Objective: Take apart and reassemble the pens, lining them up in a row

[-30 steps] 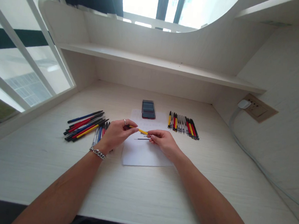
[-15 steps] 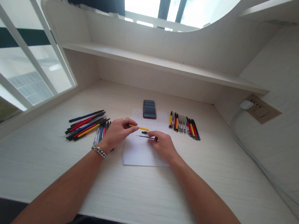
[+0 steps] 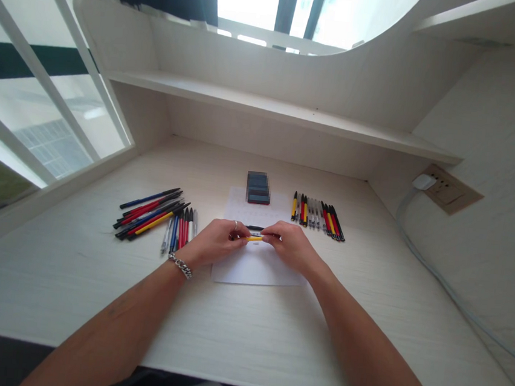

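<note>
Over the white paper [image 3: 252, 271], my left hand [image 3: 219, 241] and my right hand [image 3: 295, 248] face each other, fingers closed. A yellow pen barrel [image 3: 254, 239] spans the gap between them, pinched at its left end by my left fingertips. My right fingertips close round its other end. Whether a thin refill is also in the right fingers is hidden. Just behind the barrel, a black pen part [image 3: 255, 228] lies on the paper, partly covered by the hands.
Left of the paper are a pile of mixed pens [image 3: 150, 213] and a row of pens [image 3: 184, 228]. Another row of pens [image 3: 319, 216] lies to the right. A dark phone-like object [image 3: 258, 188] sits behind the paper, below a white shelf [image 3: 283, 113]. A cable [image 3: 433, 264] hangs at right.
My left hand has moved right and slightly nearer me, bringing the yellow barrel to my right hand. My right hand has shifted slightly right. The thin dark refill it held is no longer clearly visible.
</note>
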The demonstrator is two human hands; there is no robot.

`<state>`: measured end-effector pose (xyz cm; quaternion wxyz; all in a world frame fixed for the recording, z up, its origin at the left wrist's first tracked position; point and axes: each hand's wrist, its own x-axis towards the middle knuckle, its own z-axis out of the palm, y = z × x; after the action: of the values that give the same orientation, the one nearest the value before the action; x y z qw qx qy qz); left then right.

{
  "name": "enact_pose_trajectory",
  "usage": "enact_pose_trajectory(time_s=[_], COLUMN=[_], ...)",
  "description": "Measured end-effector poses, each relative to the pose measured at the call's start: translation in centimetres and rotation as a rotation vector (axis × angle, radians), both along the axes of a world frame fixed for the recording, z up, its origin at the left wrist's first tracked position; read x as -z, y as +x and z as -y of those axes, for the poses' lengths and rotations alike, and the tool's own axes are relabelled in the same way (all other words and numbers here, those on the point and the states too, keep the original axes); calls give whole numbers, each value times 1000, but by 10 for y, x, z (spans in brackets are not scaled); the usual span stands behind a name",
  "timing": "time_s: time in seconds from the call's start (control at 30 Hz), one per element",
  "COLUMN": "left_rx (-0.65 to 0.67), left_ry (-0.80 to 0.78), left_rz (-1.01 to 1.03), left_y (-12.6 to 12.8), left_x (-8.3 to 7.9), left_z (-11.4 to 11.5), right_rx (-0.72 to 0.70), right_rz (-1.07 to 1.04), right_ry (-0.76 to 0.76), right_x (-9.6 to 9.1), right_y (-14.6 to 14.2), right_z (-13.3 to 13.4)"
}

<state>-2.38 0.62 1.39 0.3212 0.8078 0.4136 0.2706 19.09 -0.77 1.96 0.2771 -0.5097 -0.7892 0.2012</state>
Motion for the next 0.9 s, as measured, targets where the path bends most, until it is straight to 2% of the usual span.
enact_pose_trajectory(time_s=[0.13,0.37,0.57,0.7,0.9], left_rx=[3,1,-87,-132,-110], left_ry=[31,85,72,97,119], left_rz=[-69,-135,-97,-94,-72], left_y=[1,2,-7,-9,-3], left_x=[1,3,-3,-6,-2], left_z=[2,3,-4,-5,-2], right_rx=[-26,6,84,78,54], right_rz=[70,59,4,37,115], right_ry=[-5,-29,-19,-28,-37], right_x=[2,16,12,13,16], right_y=[1,6,13,11,6], right_z=[7,17,12,13,16])
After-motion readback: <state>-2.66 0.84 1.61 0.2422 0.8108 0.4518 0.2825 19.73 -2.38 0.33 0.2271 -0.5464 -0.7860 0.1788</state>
